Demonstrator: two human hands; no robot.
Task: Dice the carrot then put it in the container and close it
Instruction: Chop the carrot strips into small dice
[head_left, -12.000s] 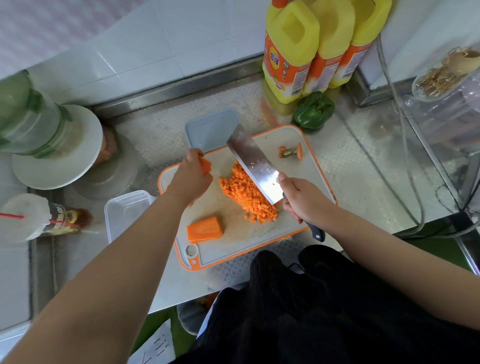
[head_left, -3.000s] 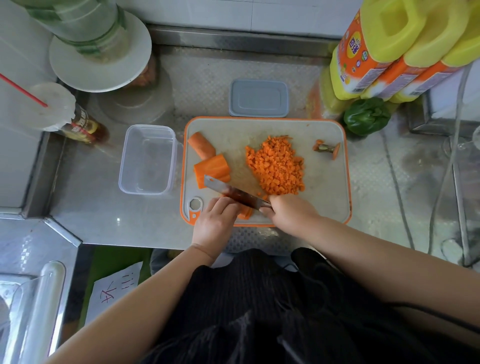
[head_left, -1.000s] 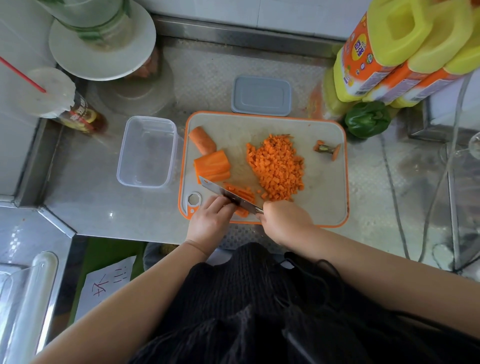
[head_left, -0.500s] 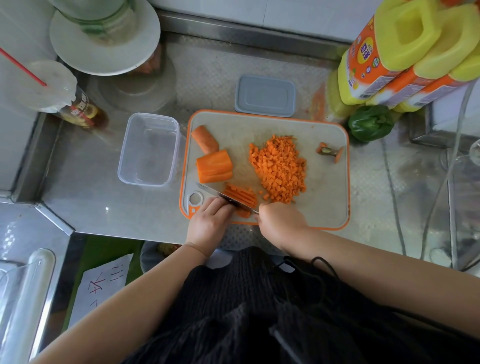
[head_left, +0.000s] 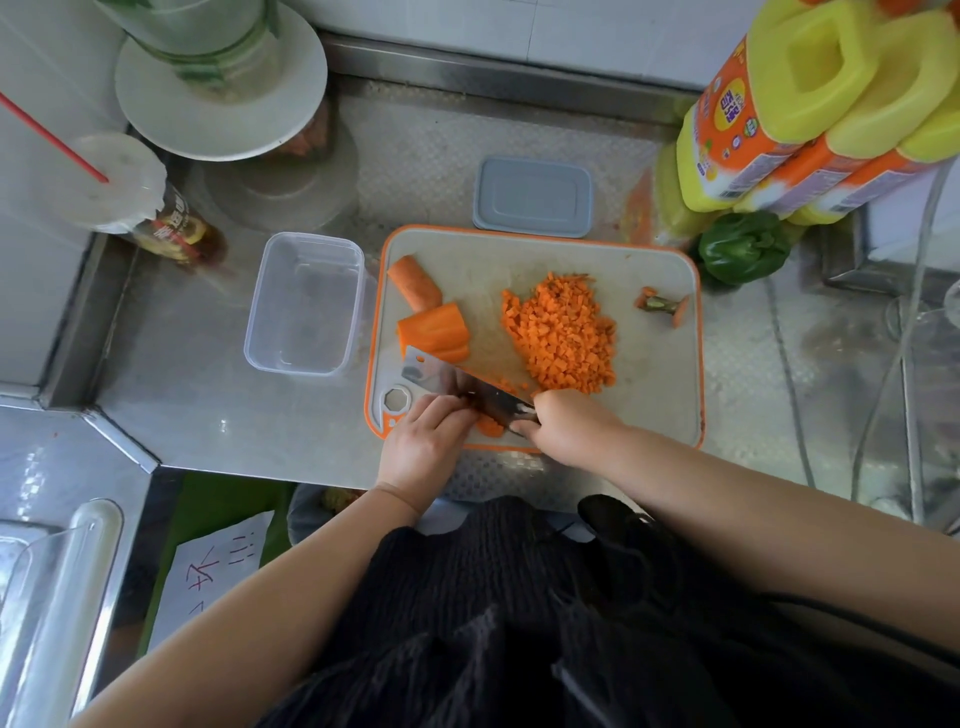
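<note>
On the orange-rimmed cutting board (head_left: 654, 395) lies a heap of diced carrot (head_left: 561, 335). Two uncut carrot chunks (head_left: 434, 327) lie at the board's left side. My right hand (head_left: 566, 423) grips the cleaver (head_left: 457, 382), its blade slanting over the board's near left corner. My left hand (head_left: 428, 441) holds down a carrot piece (head_left: 489, 426) beside the blade, mostly hidden by my fingers. The clear container (head_left: 306, 304) stands empty left of the board. Its grey lid (head_left: 532, 197) lies behind the board.
Carrot end scraps (head_left: 662, 304) lie at the board's right side. A green pepper (head_left: 743, 249) and yellow oil bottles (head_left: 795, 109) stand at the back right. A drink cup with a red straw (head_left: 119, 192) and a white blender base (head_left: 223, 83) stand at the back left. Cables (head_left: 779, 343) run along the right.
The cleaver blade has tipped up and now covers the carrot strips that lay beyond it. My left hand stays on the piece at the near edge.
</note>
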